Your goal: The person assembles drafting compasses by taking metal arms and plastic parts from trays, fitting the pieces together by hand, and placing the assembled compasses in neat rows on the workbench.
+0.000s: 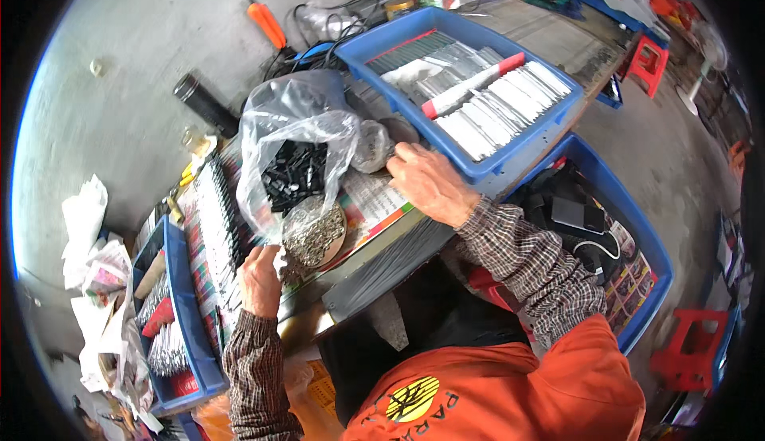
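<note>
My left hand (260,283) is at the table's front edge, fingers bent together beside a heap of small metal parts (315,234) in clear plastic. Whatever it pinches is too small or hidden to name. My right hand (433,184) reaches over the table with its fingers curled down beside a small clear plastic bag (371,148); the fingertips are partly hidden, and I cannot make out what they hold. Between the hands stands a large open clear plastic bag (296,110) of small black parts (296,176). A row of thin dark pieces (215,214) lies left of it.
A blue tray (476,172) of flat white and silver pieces, with a red-and-white bar across, stands at the far right. Another blue bin (637,331) sits lower right; a blue tray (205,357) is at left. A black bottle (205,105) stands by the wall.
</note>
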{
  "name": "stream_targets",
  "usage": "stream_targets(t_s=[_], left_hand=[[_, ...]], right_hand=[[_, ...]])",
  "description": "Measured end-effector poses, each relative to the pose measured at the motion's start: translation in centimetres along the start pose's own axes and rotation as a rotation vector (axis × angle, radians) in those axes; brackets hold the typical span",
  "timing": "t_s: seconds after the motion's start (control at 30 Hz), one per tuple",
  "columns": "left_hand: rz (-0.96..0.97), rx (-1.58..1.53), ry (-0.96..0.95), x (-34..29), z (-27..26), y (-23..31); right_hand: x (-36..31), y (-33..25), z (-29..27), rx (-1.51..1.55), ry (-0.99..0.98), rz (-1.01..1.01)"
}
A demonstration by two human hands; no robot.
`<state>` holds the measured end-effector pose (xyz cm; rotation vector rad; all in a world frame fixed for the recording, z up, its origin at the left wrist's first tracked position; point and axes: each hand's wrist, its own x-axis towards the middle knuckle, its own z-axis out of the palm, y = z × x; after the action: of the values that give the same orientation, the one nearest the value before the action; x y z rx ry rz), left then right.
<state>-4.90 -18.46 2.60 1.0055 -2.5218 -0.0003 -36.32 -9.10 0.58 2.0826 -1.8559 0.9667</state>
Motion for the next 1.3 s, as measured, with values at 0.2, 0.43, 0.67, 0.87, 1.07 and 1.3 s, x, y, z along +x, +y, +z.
stream_targets(t_s=[0.2, 0.43, 0.67, 0.87, 1.07, 1.3], left_hand=[[-0.045, -0.011, -0.008, -0.1, 0.1, 0.1], [-0.052, -0.031, 0.022, 0.0, 0.0, -0.2], [0.002, -0.115, 0.133, 1.6, -0.5, -0.5], [-0.061, -0.150, 0.165, 0.5, -1.2, -0.9], [-0.162, -0.315, 0.175, -0.8, -1.2, -0.7], [-0.486, -0.994, 0.157, -2.2, -2.8, -0.1]], right_hand=[[0.1, -1.2, -1.5, -0.029, 0.001, 0.014], [0.3, -2.7, -1.5, 0.001, 0.002, -0.030], [0.1, -3.3, -1.7, -0.018, -0.005, -0.019], [0.3, -4.0, -2.1, -0.004, 0.010, -0.045], [0.5, -4.8, -2.0, -0.013, 0.027, -0.086], [0.5, -6.5, -1.8, 0.025, 0.013, -0.122]])
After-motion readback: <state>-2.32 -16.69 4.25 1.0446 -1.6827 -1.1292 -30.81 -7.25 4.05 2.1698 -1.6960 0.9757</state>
